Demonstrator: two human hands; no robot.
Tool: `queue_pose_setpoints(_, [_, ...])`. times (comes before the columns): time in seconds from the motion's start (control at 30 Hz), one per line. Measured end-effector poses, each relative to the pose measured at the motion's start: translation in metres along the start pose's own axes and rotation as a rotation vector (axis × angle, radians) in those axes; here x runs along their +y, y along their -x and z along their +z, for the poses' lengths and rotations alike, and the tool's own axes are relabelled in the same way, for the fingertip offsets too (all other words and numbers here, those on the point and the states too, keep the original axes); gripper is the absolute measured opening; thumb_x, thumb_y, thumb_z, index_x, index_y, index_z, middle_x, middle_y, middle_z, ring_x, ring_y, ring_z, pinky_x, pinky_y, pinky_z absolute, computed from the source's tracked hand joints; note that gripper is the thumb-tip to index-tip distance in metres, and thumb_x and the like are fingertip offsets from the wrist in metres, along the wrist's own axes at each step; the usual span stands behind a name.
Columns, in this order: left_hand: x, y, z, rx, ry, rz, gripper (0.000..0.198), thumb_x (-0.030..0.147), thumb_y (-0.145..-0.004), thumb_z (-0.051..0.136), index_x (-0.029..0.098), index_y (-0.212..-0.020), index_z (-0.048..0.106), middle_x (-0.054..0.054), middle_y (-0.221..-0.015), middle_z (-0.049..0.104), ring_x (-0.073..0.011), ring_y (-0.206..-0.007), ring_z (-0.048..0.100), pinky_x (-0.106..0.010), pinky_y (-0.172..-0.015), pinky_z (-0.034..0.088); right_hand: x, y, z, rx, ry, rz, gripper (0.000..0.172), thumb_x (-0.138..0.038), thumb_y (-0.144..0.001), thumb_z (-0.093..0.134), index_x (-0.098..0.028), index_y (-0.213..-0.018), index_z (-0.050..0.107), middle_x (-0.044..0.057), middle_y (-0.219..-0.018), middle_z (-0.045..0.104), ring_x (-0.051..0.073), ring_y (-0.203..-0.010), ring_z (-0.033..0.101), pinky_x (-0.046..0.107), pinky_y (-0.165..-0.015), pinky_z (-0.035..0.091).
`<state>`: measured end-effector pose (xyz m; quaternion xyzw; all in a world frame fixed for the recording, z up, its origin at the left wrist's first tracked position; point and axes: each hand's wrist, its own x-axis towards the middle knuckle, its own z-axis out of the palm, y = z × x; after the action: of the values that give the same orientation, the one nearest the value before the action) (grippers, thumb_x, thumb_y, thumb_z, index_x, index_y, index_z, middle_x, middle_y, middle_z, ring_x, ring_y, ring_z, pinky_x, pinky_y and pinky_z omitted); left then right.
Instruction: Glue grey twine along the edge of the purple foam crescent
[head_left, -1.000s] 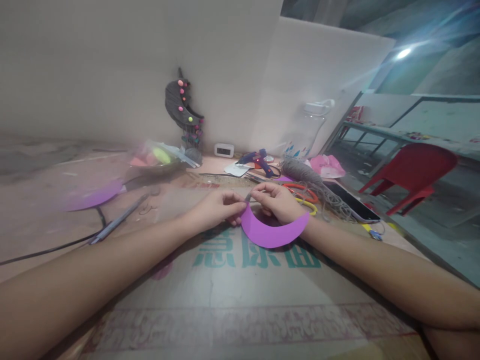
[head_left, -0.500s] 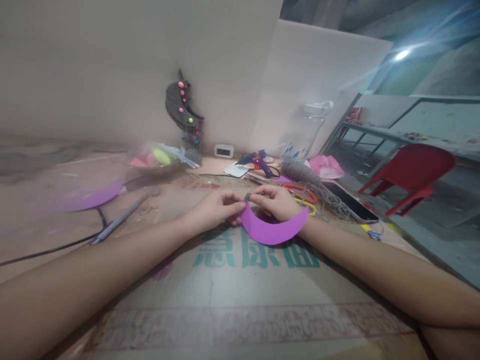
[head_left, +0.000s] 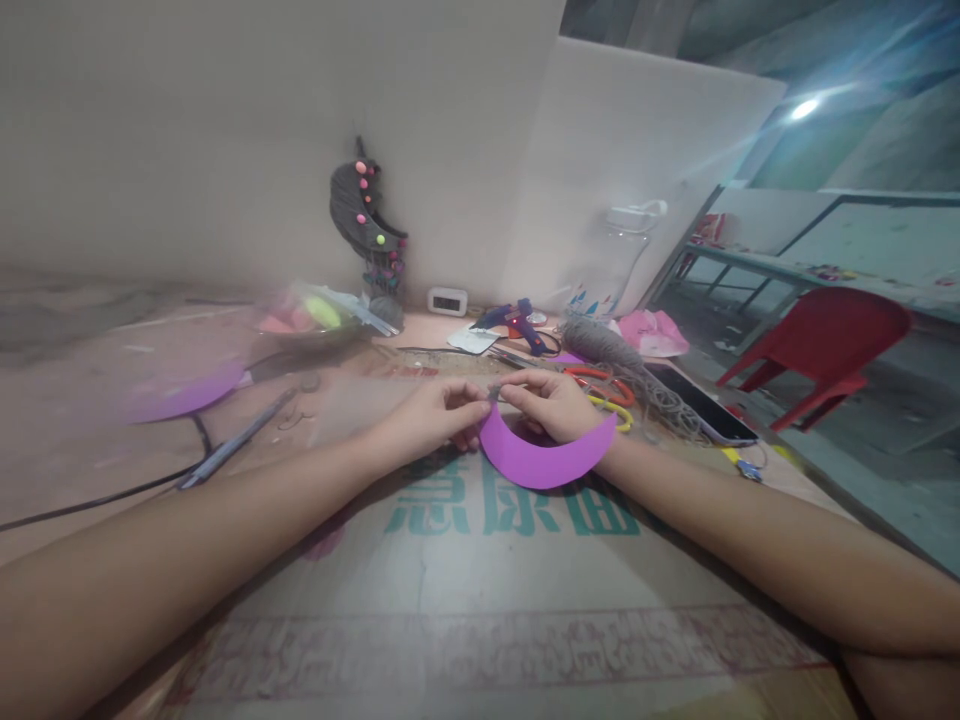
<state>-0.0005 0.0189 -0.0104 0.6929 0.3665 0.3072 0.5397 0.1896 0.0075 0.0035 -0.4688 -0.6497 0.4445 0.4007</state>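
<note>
A purple paper crescent is held up over the printed board, its curve hanging downward. Its left tip is covered by a small grey bit, seemingly yarn, between my two hands. My left hand pinches that tip from the left, thumb and forefinger closed on it. From the other side, my right hand has its thumb and forefinger closed at the grey bit; how much each hand grips is partly hidden by the fingers. The crescent's right tip lies in front of my right wrist.
Behind my hands lie a glue gun, orange-handled scissors, grey yarn and a phone. A clear bottle and a small clock stand by the wall. A finished grey crescent hangs there. Purple paper lies left.
Almost nothing differs. The purple crescent and my fingers have shifted very slightly to the left, with both hands still at its tip.
</note>
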Motion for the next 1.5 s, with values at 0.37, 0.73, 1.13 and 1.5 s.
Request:
queue_pose_setpoints(0.37, [-0.0004, 0.0005, -0.0003, -0.008, -0.019, 0.030, 0.025, 0.040, -0.083, 0.057, 0.015, -0.082, 0.058, 0.001, -0.057, 0.058, -0.0098, -0.051, 0.057, -0.018, -0.046, 0.041, 0.0005, 0.0007, -0.0009, -0.035, 0.085, -0.050, 0.039, -0.040, -0.076, 0.063, -0.014, -0.104, 0.071, -0.007, -0.044, 0.042, 0.006, -0.041, 0.034, 0.022, -0.044, 0.026])
queue_pose_setpoints(0.73, [-0.0017, 0.0007, -0.0010, 0.018, -0.021, 0.028, 0.024, 0.040, -0.083, 0.057, 0.016, -0.082, 0.059, 0.001, -0.058, 0.058, -0.0094, -0.051, 0.056, -0.018, -0.046, 0.040, -0.0018, 0.0011, -0.0012, -0.042, 0.126, -0.057, 0.037, -0.040, -0.078, 0.062, -0.015, -0.103, 0.072, -0.007, -0.043, 0.041, 0.006, -0.041, 0.034, 0.022, -0.044, 0.028])
queue_pose_setpoints(1.13, [-0.0030, 0.0013, -0.0018, -0.042, -0.024, 0.086, 0.025, 0.038, -0.083, 0.059, 0.015, -0.091, 0.061, 0.001, -0.061, 0.058, -0.0091, -0.054, 0.056, -0.019, -0.049, 0.043, -0.0012, 0.0014, -0.0002, -0.035, 0.088, -0.035, 0.041, -0.041, -0.078, 0.063, -0.013, -0.106, 0.071, -0.006, -0.042, 0.043, 0.006, -0.040, 0.035, 0.023, -0.044, 0.028])
queue_pose_setpoints(1.5, [-0.0015, 0.0023, -0.0016, -0.007, -0.031, 0.048, 0.025, 0.039, -0.083, 0.058, 0.015, -0.086, 0.060, 0.002, -0.057, 0.057, -0.0088, -0.052, 0.055, -0.017, -0.046, 0.040, -0.0002, 0.0007, 0.0004, -0.062, 0.059, -0.068, 0.037, -0.036, -0.079, 0.063, -0.011, -0.106, 0.070, -0.008, -0.040, 0.042, 0.005, -0.037, 0.036, 0.022, -0.041, 0.026])
